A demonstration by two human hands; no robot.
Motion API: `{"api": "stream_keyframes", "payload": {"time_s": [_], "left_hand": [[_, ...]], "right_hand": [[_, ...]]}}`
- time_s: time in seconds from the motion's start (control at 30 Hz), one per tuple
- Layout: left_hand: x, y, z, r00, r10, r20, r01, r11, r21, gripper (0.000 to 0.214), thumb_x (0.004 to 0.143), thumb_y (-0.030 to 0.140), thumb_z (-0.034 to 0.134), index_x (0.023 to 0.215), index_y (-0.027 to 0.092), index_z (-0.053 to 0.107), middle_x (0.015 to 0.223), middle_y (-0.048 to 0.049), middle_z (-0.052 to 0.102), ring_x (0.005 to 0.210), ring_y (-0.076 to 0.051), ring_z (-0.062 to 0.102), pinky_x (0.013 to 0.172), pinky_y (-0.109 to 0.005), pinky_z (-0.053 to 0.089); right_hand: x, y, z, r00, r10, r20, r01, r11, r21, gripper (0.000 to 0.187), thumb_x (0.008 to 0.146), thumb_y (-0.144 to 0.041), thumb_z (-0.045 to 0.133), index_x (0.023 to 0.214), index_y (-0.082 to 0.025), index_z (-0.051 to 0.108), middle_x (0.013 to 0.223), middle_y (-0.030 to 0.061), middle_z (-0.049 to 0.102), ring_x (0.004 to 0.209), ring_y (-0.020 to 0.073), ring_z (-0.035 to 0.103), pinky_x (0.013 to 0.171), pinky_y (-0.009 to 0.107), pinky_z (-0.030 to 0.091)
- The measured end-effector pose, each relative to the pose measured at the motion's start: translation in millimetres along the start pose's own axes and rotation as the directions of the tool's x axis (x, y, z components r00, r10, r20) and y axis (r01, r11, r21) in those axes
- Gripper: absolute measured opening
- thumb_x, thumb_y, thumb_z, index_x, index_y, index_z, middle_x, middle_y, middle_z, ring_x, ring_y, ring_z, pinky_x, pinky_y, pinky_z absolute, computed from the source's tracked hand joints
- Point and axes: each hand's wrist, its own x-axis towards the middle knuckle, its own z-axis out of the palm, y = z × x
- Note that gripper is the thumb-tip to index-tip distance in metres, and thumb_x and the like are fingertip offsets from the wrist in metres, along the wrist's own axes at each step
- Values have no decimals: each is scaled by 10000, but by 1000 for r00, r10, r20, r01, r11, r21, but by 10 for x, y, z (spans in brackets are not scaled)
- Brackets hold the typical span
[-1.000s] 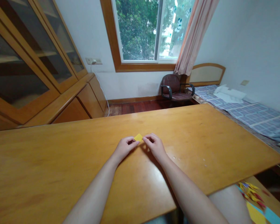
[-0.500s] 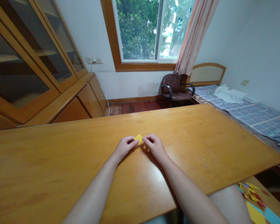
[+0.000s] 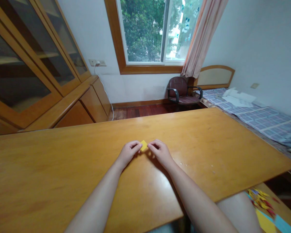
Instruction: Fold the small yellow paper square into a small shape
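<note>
A small square of yellow paper (image 3: 144, 146) is held just over the wooden table (image 3: 87, 152), one corner towards each hand. My left hand (image 3: 130, 151) pinches its left side between thumb and fingers. At the right corner, my right hand (image 3: 160, 150) has thumb and forefinger pressed together on the paper. Both forearms reach in from the bottom of the view. Whether the paper has folds is too small to make out.
Several tiny white specks lie right of my right hand. At lower right, a lower surface carries a pile of yellow and red pieces (image 3: 262, 200) and a yellow sheet (image 3: 265, 221). Beyond the table stand a brown armchair (image 3: 180, 89), a bed (image 3: 262, 119) and a glass-door cabinet (image 3: 38, 87).
My left thumb has slid slightly left and up along the paper, so more of its yellow face shows. My right hand has hardly moved.
</note>
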Motion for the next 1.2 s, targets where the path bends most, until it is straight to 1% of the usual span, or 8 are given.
{"api": "stream_keyframes", "payload": {"time_s": [0.13,0.37,0.5,0.67,0.87,1.07,1.2], "left_hand": [[4,-2,-5,1000,-9,-14,8,998,-59,353,789,484,608,661,157,575,571,27,514,530,-103,428,513,-218,319],[-8,28,-8,999,-35,-22,33,996,-83,340,778,484,618,690,156,592,565,28,518,514,-99,416,505,-218,307],[0,-8,-17,1000,-12,-12,11,996,-86,322,786,463,619,701,153,606,570,27,524,529,-101,428,518,-218,313],[9,-30,-16,1000,0,0,0,998,-58,335,785,471,617,685,151,613,573,26,527,531,-102,424,522,-220,313],[8,-1,-6,1000,13,21,-13,1000,-17,338,786,472,605,688,149,619,587,19,530,551,-112,432,530,-222,323],[8,21,-2,1000,17,22,-18,999,31,346,793,474,594,662,154,603,595,16,523,569,-117,440,531,-220,331],[12,6,-8,1000,25,19,-26,997,69,370,792,501,592,651,159,594,587,19,518,563,-117,438,527,-220,334]], "right_hand": [[-3,9,-8,1000,-9,-2,9,1000,8,209,867,-339,613,763,-180,700,734,12,620,704,143,575,681,260,441],[3,24,-8,1000,-22,-7,22,1000,21,155,841,-325,646,797,-190,708,775,15,643,692,137,583,666,260,448],[7,35,-5,999,-33,-14,33,999,14,113,824,-287,652,816,-190,709,793,17,651,680,131,577,663,256,450],[5,36,1,999,-31,-8,31,999,10,89,804,-240,648,827,-180,709,783,14,636,641,119,560,632,249,443],[0,42,15,999,-46,-14,46,999,2,100,799,-234,633,849,-180,702,807,15,633,633,113,549,626,243,446],[-28,17,37,1000,-7,-6,7,999,33,145,786,-210,619,926,-197,654,856,8,646,612,108,528,592,235,449],[-43,-32,11,996,-70,49,68,997,37,117,801,-198,613,896,-212,679,898,19,644,665,118,550,606,235,452]]}}
